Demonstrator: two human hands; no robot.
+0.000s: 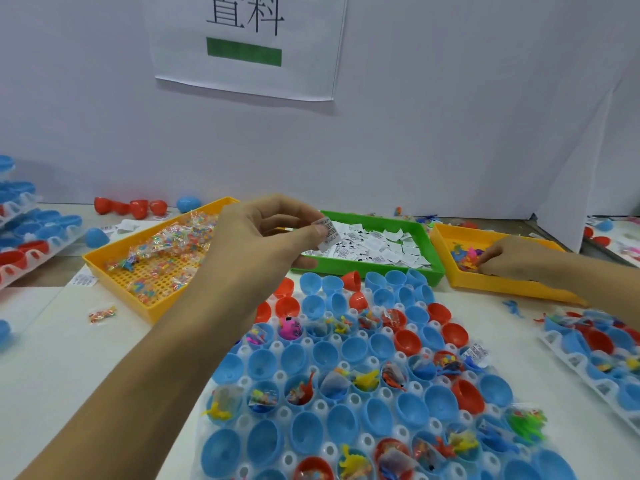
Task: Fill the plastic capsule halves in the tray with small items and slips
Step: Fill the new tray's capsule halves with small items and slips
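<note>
A clear tray [349, 400] of blue and red capsule halves lies in front of me; some halves hold small toys, bead packets and slips, others hold nothing. My left hand [266, 237] hovers above the tray's far end and pinches a white printed slip [327, 233] between thumb and fingers. My right hand [512, 258] reaches into the right orange bin [491, 285], its fingertips among small coloured toy figures [465, 256]; whether it holds one is hidden.
A green bin [412, 268] of white slips sits behind the tray. An orange bin [138, 271] of bead packets stands at the left. Another capsule tray [595, 358] lies at right, stacked trays [31, 240] at far left. A white wall stands close behind.
</note>
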